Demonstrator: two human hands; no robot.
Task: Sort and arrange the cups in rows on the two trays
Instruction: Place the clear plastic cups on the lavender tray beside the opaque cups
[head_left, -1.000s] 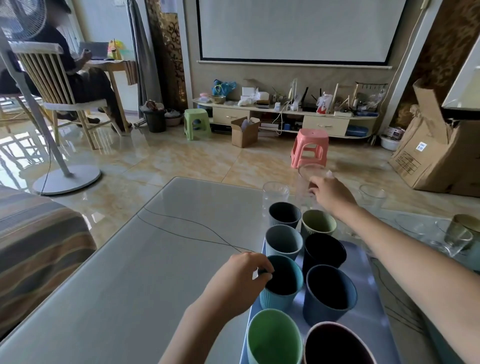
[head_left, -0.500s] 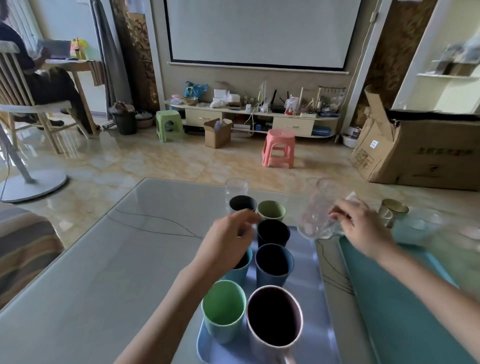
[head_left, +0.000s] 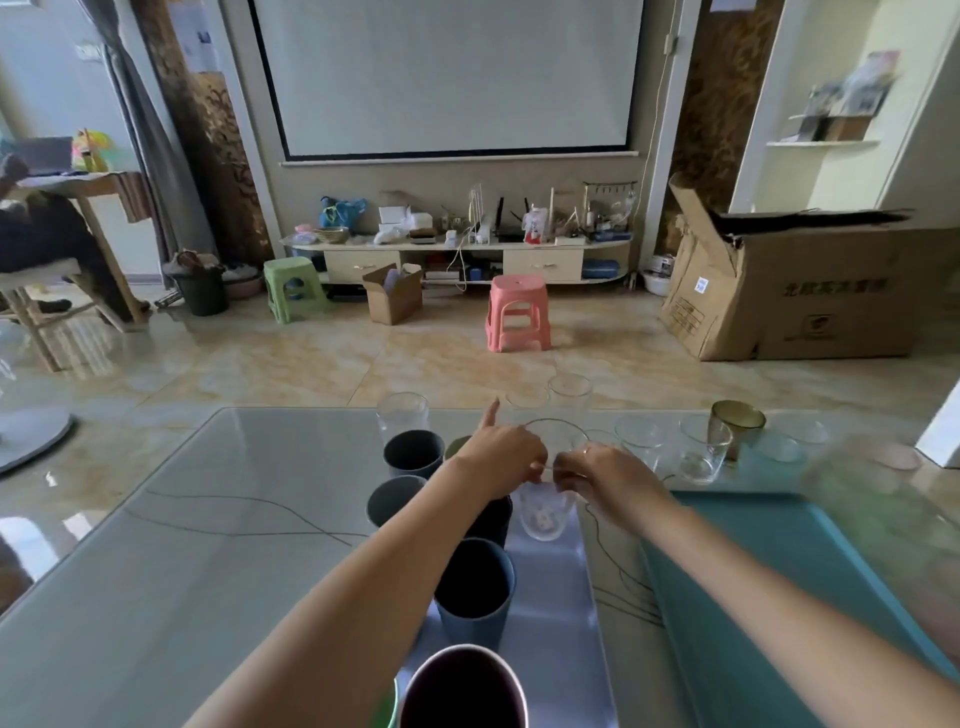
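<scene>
Both hands meet on one clear glass (head_left: 544, 512) held over the right side of the blue-grey tray (head_left: 556, 587). My left hand (head_left: 501, 457) grips its rim from the left, index finger pointing up; my right hand (head_left: 605, 478) grips it from the right. Coloured plastic cups fill the tray's left side: a dark grey cup (head_left: 414, 453), a grey-blue cup (head_left: 390, 500), a blue cup (head_left: 475, 592) and a pink-rimmed mug (head_left: 462, 688). My left arm hides other cups. A teal tray (head_left: 769, 582) lies to the right, bare where it shows.
Several clear glasses (head_left: 639, 441) and a tall glass (head_left: 570, 402) stand along the table's far edge, with another glass (head_left: 402, 415) behind the cups and a smoky amber glass (head_left: 735, 423) at the right. A thin black cable (head_left: 249, 519) crosses the glass tabletop.
My right hand carried the clear glass left and down over the blue-grey tray. My left hand moved right to the glass's rim. The camera turned right.
</scene>
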